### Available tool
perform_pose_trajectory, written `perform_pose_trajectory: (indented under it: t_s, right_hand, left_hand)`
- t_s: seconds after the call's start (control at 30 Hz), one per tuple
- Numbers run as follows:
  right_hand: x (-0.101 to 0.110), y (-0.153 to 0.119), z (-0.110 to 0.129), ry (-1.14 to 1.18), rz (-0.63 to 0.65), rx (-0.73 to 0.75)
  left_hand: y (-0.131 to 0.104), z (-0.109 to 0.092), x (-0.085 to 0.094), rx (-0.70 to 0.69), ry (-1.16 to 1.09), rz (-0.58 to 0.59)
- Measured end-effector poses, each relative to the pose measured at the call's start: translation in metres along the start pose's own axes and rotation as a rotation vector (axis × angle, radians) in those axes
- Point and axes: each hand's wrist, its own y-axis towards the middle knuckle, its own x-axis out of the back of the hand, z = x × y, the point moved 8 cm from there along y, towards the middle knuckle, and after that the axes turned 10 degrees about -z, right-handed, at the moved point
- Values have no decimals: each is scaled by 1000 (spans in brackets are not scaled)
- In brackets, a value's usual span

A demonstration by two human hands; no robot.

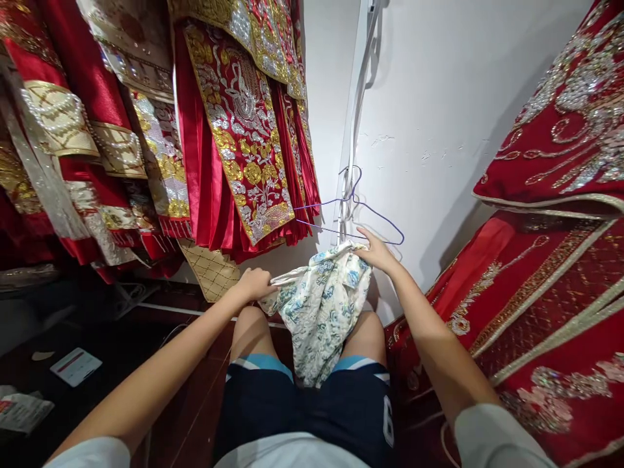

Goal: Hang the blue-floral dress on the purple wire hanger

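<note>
A white garment with blue and green flowers point(319, 305) hangs between my two hands, over my lap. My left hand point(256, 285) is closed on a thin white strap or edge at its left side. At the garment's upper right, my right hand point(374, 252) grips the gathered top edge, with a finger reaching up toward the hanger. A thin purple hanger point(385, 220) hangs against the wall just behind and above the garment; its lower bar passes close to my right hand. Whether cloth and hanger touch is unclear.
Red gowns with gold and silver embroidery point(244, 143) hang at the left. Another beaded red gown point(550, 260) fills the right side. Behind the hanger, white straps point(358, 91) run down the white wall point(439, 84). A white card-like item point(77, 366) lies at the lower left.
</note>
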Motion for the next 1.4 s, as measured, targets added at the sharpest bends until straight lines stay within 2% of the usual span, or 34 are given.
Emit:
perform_pose_trajectory:
  t_s: [0.1, 0.17, 0.23, 0.33, 0.47, 0.6, 0.73, 0.8, 0.9, 1.0, 1.1, 1.17, 1.3, 1.33, 1.4]
  right_hand:
    - [-22, 29, -23, -105, 51, -21]
    - [-32, 36, -35, -143, 75, -33]
    - [-31, 36, -39, -171, 51, 5]
    - [-13, 23, -36, -219, -37, 103]
    - [30, 1, -28, -222, -155, 151]
    - [65, -7, -13, -217, -214, 110]
    - [74, -9, 2, -155, -184, 45]
    - [72, -12, 8, -112, -168, 30]
    - [64, -21, 14, -46, -153, 20]
    - [52, -27, 17, 0, -113, 22]
    - [50, -28, 19, 18, -62, 69]
    - [66, -25, 19, 2, -134, 114]
    - [124, -16, 7, -77, -461, 75]
    - [134, -12, 3, -77, -485, 47]
    - [145, -3, -6, -49, -441, -21]
  left_hand:
    - [-3, 1, 15, -67, 157, -71]
    - [-5, -1, 20, -102, 255, -94]
    - [-5, -3, 24, -102, 257, -123]
    - [0, -4, 25, -65, 85, -148]
    - [5, -16, 15, -24, -254, -180]
    - [15, -48, 5, -79, -453, -216]
    - [44, -77, 17, -92, -611, -330]
    - [62, -94, 22, -90, -540, -338]
    - [83, -130, 22, -182, -301, -283]
    - [91, -162, 21, -271, -96, -277]
    - [90, -180, 26, -345, 45, -307]
    - [88, -181, 34, -390, 124, -332]
    - [88, -176, 48, -491, 233, -359]
    - [88, -175, 50, -508, 238, -358]
    - [91, -173, 52, -520, 227, -359]
